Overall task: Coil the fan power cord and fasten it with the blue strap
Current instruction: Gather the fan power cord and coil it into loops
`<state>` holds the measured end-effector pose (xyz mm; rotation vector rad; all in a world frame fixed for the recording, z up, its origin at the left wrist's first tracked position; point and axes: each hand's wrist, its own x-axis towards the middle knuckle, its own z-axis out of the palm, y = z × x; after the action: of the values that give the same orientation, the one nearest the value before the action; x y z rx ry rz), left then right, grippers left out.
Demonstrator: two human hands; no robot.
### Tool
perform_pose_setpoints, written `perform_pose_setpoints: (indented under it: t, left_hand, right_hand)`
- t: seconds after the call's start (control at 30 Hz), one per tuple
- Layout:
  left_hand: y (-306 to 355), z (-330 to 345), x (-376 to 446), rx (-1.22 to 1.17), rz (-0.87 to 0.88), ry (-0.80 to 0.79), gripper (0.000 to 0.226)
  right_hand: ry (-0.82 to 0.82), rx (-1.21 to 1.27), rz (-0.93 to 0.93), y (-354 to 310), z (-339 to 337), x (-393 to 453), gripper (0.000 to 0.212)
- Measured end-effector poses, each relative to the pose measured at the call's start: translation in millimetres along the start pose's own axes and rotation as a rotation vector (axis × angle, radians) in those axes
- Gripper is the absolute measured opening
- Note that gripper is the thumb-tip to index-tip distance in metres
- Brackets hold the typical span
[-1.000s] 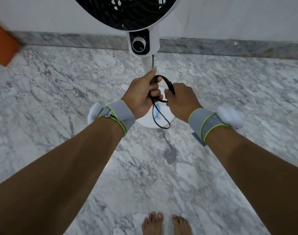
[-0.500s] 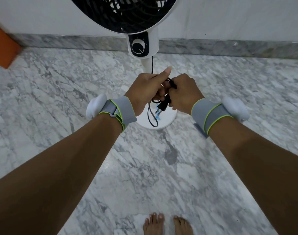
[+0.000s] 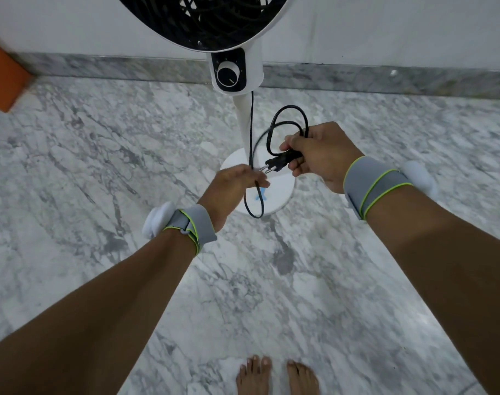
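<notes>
The black power cord point(image 3: 251, 124) hangs down from the white pedestal fan point(image 3: 237, 72) along its pole. My right hand point(image 3: 320, 152) grips a couple of coiled loops of the cord together with the black plug point(image 3: 280, 162), whose pins point left. My left hand point(image 3: 231, 186) sits lower and to the left, fingers curled round the hanging cord, which drops below it in a U-shaped loop. The blue strap point(image 3: 259, 195) lies on the fan's round white base point(image 3: 283, 195), partly behind that loop.
The fan stands on a grey marble floor close to a white wall with a grey skirting point(image 3: 100, 68). An orange object point(image 3: 4, 81) juts in at the far left. My bare feet point(image 3: 277, 374) show at the bottom edge.
My hands have come apart. The right hand moved right and up with the loops and plug; the left hand dropped lower along the hanging cord.
</notes>
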<state>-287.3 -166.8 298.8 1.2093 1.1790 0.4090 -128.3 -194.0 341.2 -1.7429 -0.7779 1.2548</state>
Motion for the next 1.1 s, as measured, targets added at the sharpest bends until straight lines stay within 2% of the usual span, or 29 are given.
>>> perform_pose_setpoints:
  t: [0.07,0.17,0.33,0.4,0.53,0.63,0.73,0.83,0.93,1.03,1.1]
  left_hand:
    - [8,1,3,-0.174,0.044,0.066,0.021]
    - [23,8,4,-0.253,0.13,0.069,0.021]
    - [36,23,-2,-0.457,0.132,-0.074,0.042]
    - [36,22,-2,-0.518,0.132,-0.13,0.047]
    - [30,21,-2,-0.292,0.227,-0.112,0.05]
    - [28,21,-2,-0.247,0.247,-0.077,0.031]
    - [26,22,1,-0.217,0.265,-0.053,0.015]
    - [26,24,2,-0.205,0.285,-0.029,0.011]
    - [33,25,4,-0.213,0.301,0.03,0.029]
    - [46,24,8,-0.315,0.272,0.099,0.036]
    - [54,21,12,-0.385,0.274,0.138,0.038]
  right_hand:
    - [0.0,0.002,0.063,3,0,0,0.015]
    - [0.006,0.043,0.178,5,2,1,0.011]
    - [-0.053,0.377,0.387,3,5,5,0.013]
    - [-0.077,0.503,0.443,3,5,5,0.021]
    - [-0.081,0.672,0.513,5,5,4,0.03]
    - [-0.092,0.755,0.533,5,5,5,0.031]
    - [-0.154,0.71,0.52,3,9,6,0.034]
    - [-0.213,0.659,0.465,-1,15,5,0.036]
    - [-0.298,0.508,0.408,-1,18,5,0.031]
    - [-0.368,0.39,0.351,2,15,6,0.035]
    - [-0.323,0.292,0.335,1,12,6,0.038]
